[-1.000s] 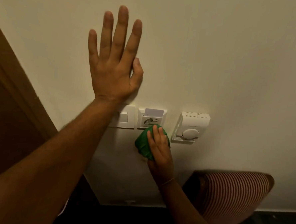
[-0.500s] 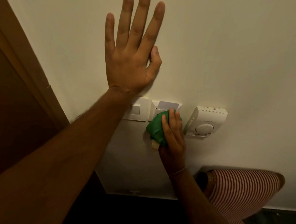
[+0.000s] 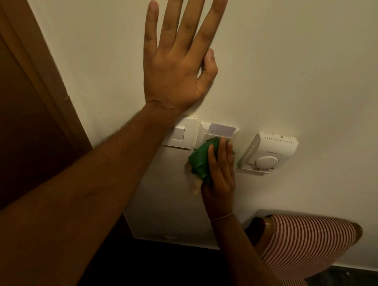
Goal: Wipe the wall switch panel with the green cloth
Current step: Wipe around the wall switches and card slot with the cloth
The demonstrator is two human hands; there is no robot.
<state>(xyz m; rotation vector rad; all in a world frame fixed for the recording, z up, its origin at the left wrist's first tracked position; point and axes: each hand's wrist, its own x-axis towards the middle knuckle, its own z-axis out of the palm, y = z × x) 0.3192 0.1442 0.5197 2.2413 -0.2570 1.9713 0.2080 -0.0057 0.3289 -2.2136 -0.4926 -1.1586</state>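
Note:
My right hand [image 3: 220, 178] presses a bunched green cloth [image 3: 200, 162] against the lower part of the white card-holder panel [image 3: 203, 130], which has a pale key card [image 3: 222, 130] standing in its slot. Just left of it is a white rocker switch plate [image 3: 180, 134], partly covered by my left forearm. My left hand [image 3: 177, 60] lies flat on the cream wall above the panels, fingers spread, holding nothing.
A white thermostat with a round dial [image 3: 267, 154] is mounted right of the panels. A brown door frame [image 3: 40, 67] runs down the left. A red-and-white striped chair back [image 3: 305, 245] stands against the wall at lower right, above a dark floor.
My right hand has slid the green cloth up from below the card-holder panel onto its lower face. The view has moved closer to the wall; my left hand stays flat on it.

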